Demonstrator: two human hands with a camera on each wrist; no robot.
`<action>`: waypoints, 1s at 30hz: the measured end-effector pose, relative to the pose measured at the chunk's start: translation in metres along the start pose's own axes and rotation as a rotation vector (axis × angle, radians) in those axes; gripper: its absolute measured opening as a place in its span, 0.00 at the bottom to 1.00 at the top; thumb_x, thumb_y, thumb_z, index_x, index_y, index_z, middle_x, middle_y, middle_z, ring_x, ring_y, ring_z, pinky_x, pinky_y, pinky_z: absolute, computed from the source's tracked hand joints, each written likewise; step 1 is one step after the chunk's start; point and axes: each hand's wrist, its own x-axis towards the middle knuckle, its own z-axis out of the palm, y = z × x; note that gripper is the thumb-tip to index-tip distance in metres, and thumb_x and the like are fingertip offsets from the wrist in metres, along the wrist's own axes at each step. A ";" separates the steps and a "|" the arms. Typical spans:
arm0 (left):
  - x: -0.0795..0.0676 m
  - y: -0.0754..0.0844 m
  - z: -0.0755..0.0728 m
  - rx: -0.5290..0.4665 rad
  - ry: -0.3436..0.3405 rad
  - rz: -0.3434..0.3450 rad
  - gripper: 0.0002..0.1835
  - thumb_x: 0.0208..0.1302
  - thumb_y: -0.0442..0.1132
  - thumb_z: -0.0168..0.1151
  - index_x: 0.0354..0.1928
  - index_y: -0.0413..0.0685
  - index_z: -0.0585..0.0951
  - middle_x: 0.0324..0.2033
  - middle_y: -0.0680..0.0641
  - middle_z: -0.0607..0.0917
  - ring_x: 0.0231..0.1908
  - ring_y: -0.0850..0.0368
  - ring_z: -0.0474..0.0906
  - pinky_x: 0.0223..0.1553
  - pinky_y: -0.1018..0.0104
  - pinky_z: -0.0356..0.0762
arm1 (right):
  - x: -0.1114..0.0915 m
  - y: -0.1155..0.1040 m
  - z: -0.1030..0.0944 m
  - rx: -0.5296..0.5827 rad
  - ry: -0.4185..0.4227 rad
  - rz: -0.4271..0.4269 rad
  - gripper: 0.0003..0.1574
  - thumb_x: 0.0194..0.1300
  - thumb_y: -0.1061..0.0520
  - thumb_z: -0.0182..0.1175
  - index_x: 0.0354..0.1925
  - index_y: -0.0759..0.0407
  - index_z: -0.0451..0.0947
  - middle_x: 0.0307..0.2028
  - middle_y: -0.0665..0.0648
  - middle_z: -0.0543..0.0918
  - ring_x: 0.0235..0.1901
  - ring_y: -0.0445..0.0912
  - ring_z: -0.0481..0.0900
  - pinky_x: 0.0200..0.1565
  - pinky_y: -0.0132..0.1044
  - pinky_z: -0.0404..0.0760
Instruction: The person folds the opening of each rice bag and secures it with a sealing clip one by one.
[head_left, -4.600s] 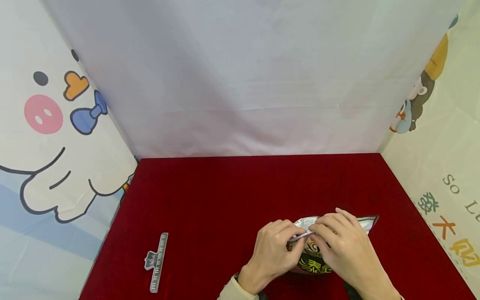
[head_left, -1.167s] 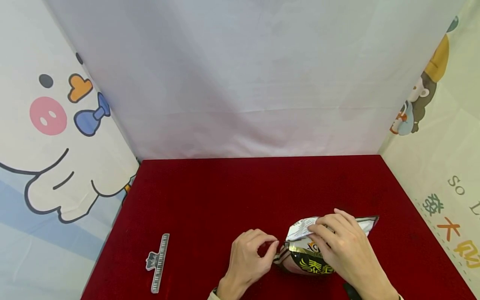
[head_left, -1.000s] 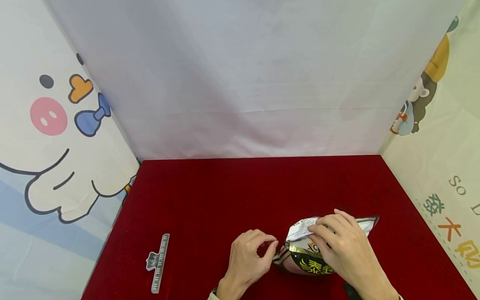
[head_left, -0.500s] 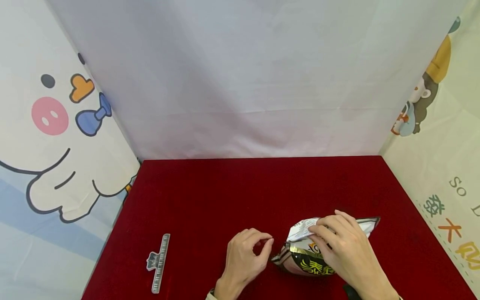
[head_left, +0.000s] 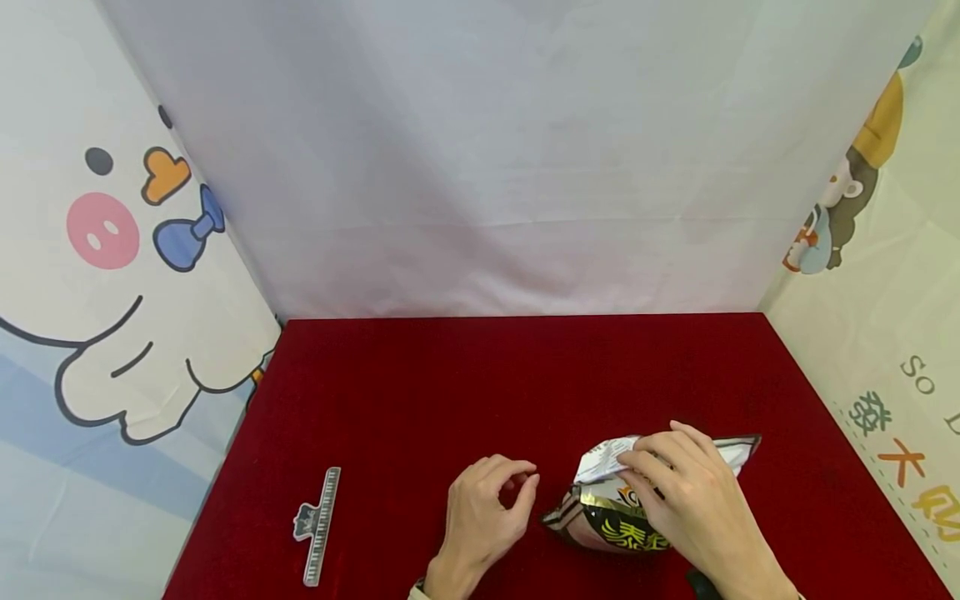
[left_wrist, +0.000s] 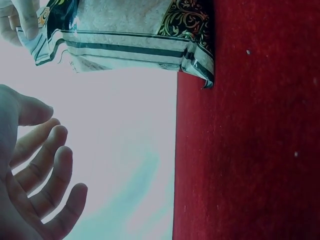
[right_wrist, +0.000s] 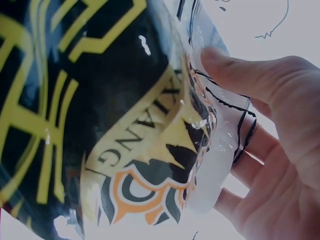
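Red cloth (head_left: 450, 392) lies under it all, and from the head view the bag (head_left: 611, 517) sits on it at three o'clock from the left hand (head_left: 480, 517), with the clip (head_left: 321, 527) at nine. The left hand's thumb and forefinger curve toward each other across a narrow gap, holding nothing. The right hand (head_left: 690, 500) pinches the bag's white top flap (head_left: 598, 460).

From the left wrist, the bag shows toward eleven o'clock, pale grains (left_wrist: 125, 15) visible through it; I'd reckon it weighty for its bulk, soft, apt to slump, hardly fragile. Its striped edge (left_wrist: 120, 47) looks thin enough for a fingertip pinch.

From the right wrist, the plastic glints, probably slippery. The thumb (right_wrist: 245, 72) presses the crumpled top at two o'clock, fingers behind. That loose part should fold easily; the full belly calls for a whole palm.
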 end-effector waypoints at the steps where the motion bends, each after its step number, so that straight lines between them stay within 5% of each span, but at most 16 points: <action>1: 0.000 0.000 0.000 0.003 0.002 -0.002 0.05 0.60 0.37 0.77 0.37 0.56 0.91 0.28 0.61 0.87 0.25 0.71 0.75 0.29 0.82 0.70 | 0.000 0.000 0.000 -0.001 0.000 -0.001 0.35 0.86 0.42 0.45 0.34 0.59 0.89 0.33 0.55 0.88 0.36 0.51 0.85 0.80 0.27 0.52; 30: 0.001 -0.010 -0.007 0.033 -0.005 -0.058 0.05 0.59 0.37 0.78 0.34 0.57 0.92 0.28 0.60 0.89 0.25 0.72 0.75 0.28 0.80 0.71 | 0.000 -0.001 -0.001 -0.011 -0.019 0.015 0.36 0.86 0.42 0.44 0.34 0.59 0.89 0.33 0.54 0.88 0.36 0.51 0.85 0.79 0.28 0.54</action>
